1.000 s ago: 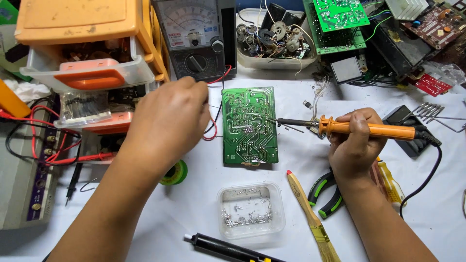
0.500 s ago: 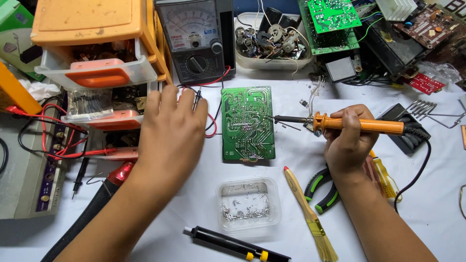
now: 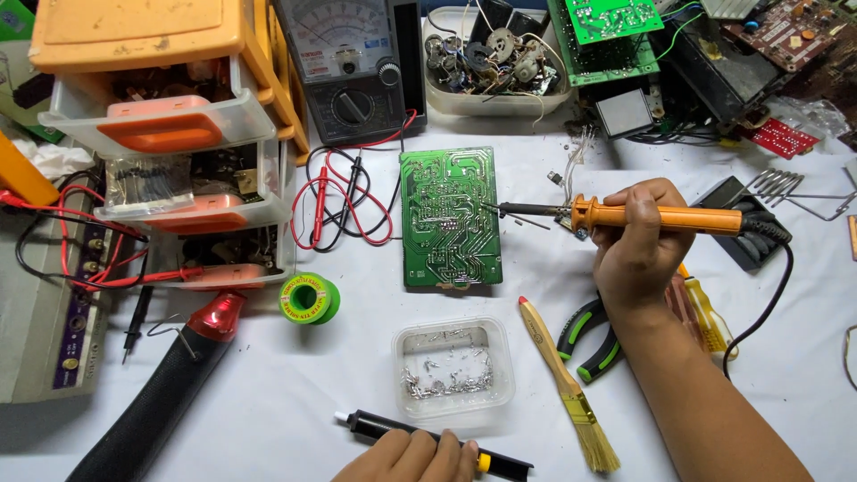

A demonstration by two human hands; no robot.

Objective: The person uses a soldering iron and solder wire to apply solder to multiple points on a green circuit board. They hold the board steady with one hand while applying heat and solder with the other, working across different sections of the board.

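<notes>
Your right hand [image 3: 638,250] gripped the soldering iron [image 3: 625,215] by its stiff orange handle, clear of the hot tip. Your left hand [image 3: 412,457] closed on the light, slim desoldering pump [image 3: 384,427] at the tabletop's near edge.

Single view — head-worn camera, looking steeply down from close above the white cloth-covered workbench [image 3: 268,402]. It faces the far edge, where clutter crowds the frame's top — the near edge lies below the frame.

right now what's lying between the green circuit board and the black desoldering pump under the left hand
In the head view, a clear plastic tub of metal scraps sits between the green circuit board and the black desoldering pump under the left hand.
</notes>
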